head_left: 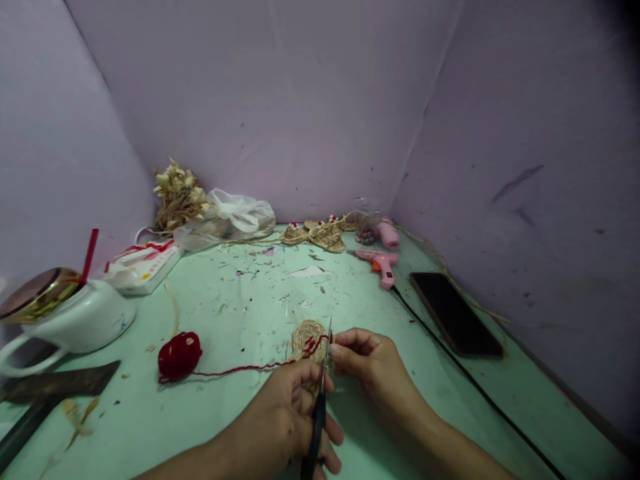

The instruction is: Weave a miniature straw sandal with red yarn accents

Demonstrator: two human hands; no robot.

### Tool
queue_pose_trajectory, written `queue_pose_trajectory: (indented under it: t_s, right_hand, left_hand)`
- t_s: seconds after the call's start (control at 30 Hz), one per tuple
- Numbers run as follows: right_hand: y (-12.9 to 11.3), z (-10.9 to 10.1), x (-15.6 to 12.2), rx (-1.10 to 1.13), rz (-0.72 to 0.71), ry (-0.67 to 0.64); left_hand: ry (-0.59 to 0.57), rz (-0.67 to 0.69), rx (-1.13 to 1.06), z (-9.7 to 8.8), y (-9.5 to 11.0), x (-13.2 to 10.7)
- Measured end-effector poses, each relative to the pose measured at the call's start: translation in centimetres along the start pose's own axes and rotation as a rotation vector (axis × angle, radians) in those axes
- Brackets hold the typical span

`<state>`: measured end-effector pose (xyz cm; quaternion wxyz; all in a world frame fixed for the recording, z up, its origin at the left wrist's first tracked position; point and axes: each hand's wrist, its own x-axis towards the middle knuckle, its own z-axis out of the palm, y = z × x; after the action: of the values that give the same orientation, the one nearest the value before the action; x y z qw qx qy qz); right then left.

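On tabletop (235,310), scissors (320,400) at coil (306,337) edge

No text, brand or number could be read. The white packet (145,267) at ten o'clock on the desk (210,413) bore red print, too blurred to make out; the scissors (320,403) and the dark phone (455,313) at two o'clock showed no marks.

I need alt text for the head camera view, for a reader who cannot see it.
The left hand holds black scissors, blades at a red yarn that the right hand pinches beside a woven straw disc. The yarn runs to a red ball on the green table; a pink glue gun lies behind.
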<state>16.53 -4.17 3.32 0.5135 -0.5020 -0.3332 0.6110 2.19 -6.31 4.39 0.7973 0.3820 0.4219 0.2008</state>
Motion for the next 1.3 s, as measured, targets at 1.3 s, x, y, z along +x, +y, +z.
queue_pose_trajectory:
  t_s: [1.3]
  right_hand:
    - [0.3, -0.3, 0.3, 0.104, 0.053, -0.098]
  left_hand:
    - [0.124, 0.101, 0.135, -1.8, 2.8, -0.6]
